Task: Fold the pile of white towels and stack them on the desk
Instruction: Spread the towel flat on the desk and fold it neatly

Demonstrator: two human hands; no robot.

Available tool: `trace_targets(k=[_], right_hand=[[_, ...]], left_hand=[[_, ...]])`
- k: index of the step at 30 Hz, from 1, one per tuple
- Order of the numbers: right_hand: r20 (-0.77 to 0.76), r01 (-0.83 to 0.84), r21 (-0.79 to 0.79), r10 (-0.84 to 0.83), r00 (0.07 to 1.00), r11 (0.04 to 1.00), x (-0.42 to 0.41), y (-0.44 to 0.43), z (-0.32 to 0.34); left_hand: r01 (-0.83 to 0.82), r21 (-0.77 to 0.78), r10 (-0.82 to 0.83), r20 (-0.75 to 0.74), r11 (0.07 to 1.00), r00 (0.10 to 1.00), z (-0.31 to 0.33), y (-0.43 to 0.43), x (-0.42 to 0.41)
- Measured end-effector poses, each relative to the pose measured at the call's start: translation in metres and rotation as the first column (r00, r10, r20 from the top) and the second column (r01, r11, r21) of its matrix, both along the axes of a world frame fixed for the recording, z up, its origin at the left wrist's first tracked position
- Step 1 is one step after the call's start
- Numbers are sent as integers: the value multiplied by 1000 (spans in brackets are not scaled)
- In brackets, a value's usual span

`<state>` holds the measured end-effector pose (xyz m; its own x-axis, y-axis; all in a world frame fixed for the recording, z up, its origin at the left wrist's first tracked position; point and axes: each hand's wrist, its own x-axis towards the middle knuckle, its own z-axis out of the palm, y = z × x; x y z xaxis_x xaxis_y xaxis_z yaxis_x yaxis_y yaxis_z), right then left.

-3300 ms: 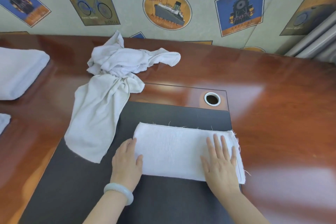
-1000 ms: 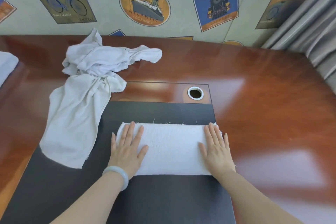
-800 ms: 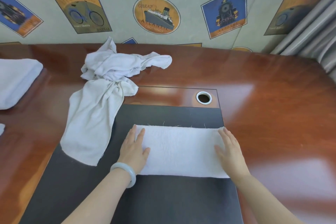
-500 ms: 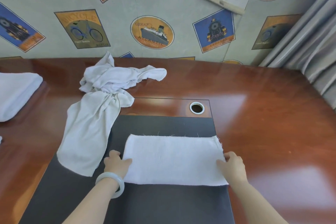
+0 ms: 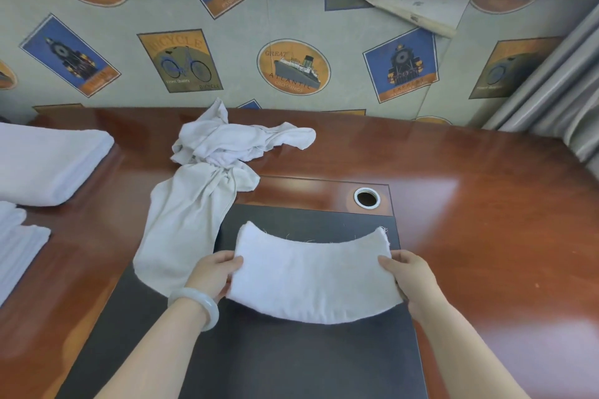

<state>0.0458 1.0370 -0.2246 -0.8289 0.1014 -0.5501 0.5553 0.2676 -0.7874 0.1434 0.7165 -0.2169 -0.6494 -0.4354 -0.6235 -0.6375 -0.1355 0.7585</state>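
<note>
A folded white towel [image 5: 311, 275] hangs lifted above the dark desk mat [image 5: 291, 359], its middle sagging. My left hand [image 5: 215, 274] grips its left end and my right hand [image 5: 406, 275] grips its right end, thumbs on top. A crumpled pile of unfolded white towels [image 5: 214, 168] lies behind and to the left, one towel trailing onto the mat's corner. Folded white towels [image 5: 45, 162] are stacked at the far left, with another folded stack [image 5: 16, 246] nearer me at the left edge.
The reddish wooden desk [image 5: 486, 220] spreads to the right. A round cable hole [image 5: 367, 197] sits behind the mat. A papered wall with posters runs along the back, and grey curtains [image 5: 564, 100] hang at the right.
My hands went from pressing flat on the folded towel to gripping its two ends, and they have raised it off the mat so it sags in the middle.
</note>
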Motion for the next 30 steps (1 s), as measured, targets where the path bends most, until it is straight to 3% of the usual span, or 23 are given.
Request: trace_targets(k=[8, 16, 22, 30], right_hand=[[-174, -192, -35, 183, 967, 981, 28, -86, 76], [-312, -360, -77, 321, 894, 930, 93, -249, 140], [-341, -393, -213, 309, 888, 895, 159, -382, 158], [-352, -480, -313, 369, 860, 820, 207, -506, 173]], left_hand=[[-100, 31, 103, -148, 995, 984, 59, -54, 54], [-237, 53, 241, -318, 970, 917, 107, -196, 158], [-275, 26, 260, -415, 961, 872, 145, -313, 243], [-338, 17, 314, -416, 941, 854, 170, -434, 293]])
